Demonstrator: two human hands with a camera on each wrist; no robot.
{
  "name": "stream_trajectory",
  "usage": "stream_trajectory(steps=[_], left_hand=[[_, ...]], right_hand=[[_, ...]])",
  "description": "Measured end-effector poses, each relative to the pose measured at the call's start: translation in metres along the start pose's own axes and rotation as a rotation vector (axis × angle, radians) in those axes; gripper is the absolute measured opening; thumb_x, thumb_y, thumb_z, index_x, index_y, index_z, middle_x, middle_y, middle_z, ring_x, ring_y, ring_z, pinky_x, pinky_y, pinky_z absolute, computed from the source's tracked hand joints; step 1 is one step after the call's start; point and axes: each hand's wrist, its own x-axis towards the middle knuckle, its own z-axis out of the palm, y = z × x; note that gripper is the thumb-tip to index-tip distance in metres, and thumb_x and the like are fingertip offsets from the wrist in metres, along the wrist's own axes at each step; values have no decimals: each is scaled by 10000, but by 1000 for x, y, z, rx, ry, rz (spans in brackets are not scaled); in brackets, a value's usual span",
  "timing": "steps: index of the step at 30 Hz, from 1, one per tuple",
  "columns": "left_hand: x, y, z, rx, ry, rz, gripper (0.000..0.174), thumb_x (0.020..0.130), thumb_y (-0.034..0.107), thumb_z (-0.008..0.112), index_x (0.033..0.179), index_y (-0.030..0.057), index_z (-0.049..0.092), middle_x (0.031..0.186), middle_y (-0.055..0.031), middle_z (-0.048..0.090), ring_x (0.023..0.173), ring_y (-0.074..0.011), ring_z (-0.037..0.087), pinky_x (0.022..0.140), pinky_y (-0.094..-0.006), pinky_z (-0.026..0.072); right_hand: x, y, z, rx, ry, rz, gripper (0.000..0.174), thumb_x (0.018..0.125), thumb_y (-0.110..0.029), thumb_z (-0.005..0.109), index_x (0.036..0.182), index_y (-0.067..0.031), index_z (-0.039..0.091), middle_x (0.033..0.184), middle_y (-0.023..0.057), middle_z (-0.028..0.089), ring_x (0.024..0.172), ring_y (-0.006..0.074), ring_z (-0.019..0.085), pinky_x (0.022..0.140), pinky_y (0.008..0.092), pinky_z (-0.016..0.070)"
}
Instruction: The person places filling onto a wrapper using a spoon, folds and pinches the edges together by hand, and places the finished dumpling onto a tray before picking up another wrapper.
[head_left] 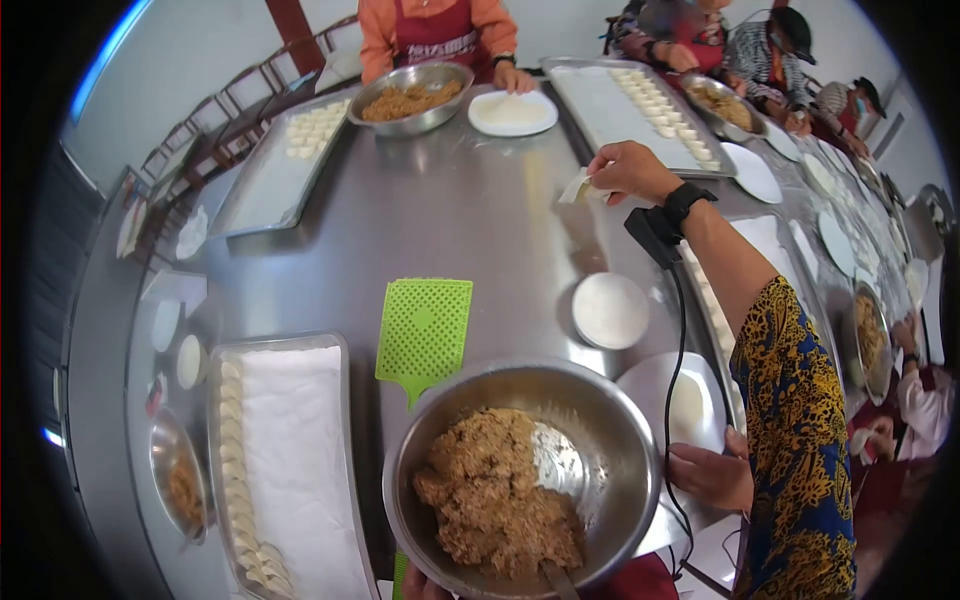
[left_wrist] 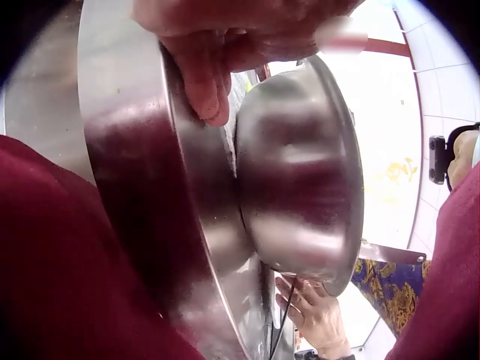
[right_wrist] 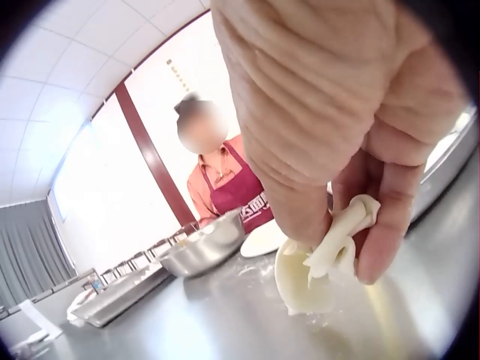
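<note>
My right hand [head_left: 632,170], in a patterned sleeve, reaches out over the steel table and pinches a dumpling wrapper [right_wrist: 322,262]. The pale dough hangs folded and crumpled between thumb and fingers. At the bottom of the head view, my left hand [left_wrist: 247,45] is mostly hidden by the large steel bowl [left_wrist: 300,165]. The left wrist view has its fingers at the table's edge, beside that bowl. Brown filling [head_left: 495,490] fills the bowl's left side, with a utensil handle [head_left: 558,580] sticking out. A round stack of wrappers [head_left: 610,310] lies beyond the bowl.
A green swatter [head_left: 425,325] lies left of the stack. Trays stand around, one lined tray [head_left: 290,440] with a row of dumplings at left. Another hand [head_left: 710,475] is by a white plate [head_left: 705,385] at right. A person in an apron [head_left: 440,30] works opposite.
</note>
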Motion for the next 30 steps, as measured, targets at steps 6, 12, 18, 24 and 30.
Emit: stream_trajectory(steps=[6, 12, 18, 24, 30], left_hand=[[-10, 58, 28, -77, -65, 179, 229, 958, 84, 560, 1114, -77, 610, 966, -73, 633, 866, -154, 647, 769, -290, 571], [-49, 56, 26, -221, -263, 212, 236, 998, 120, 547, 1121, -79, 579, 998, -176, 668, 921, -271, 707, 810, -354, 604], [-89, 48, 31, -266, -507, 151, 279, 1034, 99, 457, 1200, -117, 522, 1060, -230, 657, 982, -340, 694, 867, -401, 607], [-97, 54, 33, -220, -526, 46, 281, 1046, 84, 416, 1208, -124, 514, 1063, -249, 654, 1002, -355, 690, 880, -412, 606], [-95, 58, 44, -306, -600, -11, 246, 1004, 112, 536, 1132, -84, 608, 1008, -179, 690, 939, -282, 705, 860, -383, 585]], right_hand=[[-140, -60, -47, -57, -43, -32, 152, 839, -119, 687, 937, -2, 685, 842, 54, 675, 719, 110, 655, 599, 257, 584], [-287, -85, -45, -104, 9, -120, 139, 851, -105, 681, 930, 9, 681, 822, 48, 682, 693, 97, 648, 575, 246, 561], [-390, -6, 32, -321, 215, -226, 221, 808, -105, 698, 1005, -5, 707, 907, 145, 726, 804, 228, 693, 761, 340, 540], [-425, 21, 61, -138, 340, -62, 250, 843, -67, 642, 1085, -25, 689, 958, 181, 710, 905, 310, 670, 827, 389, 519], [-415, 28, 79, -319, 317, -309, 354, 812, -45, 682, 1164, -76, 650, 1182, 122, 675, 1086, 331, 620, 925, 415, 489]])
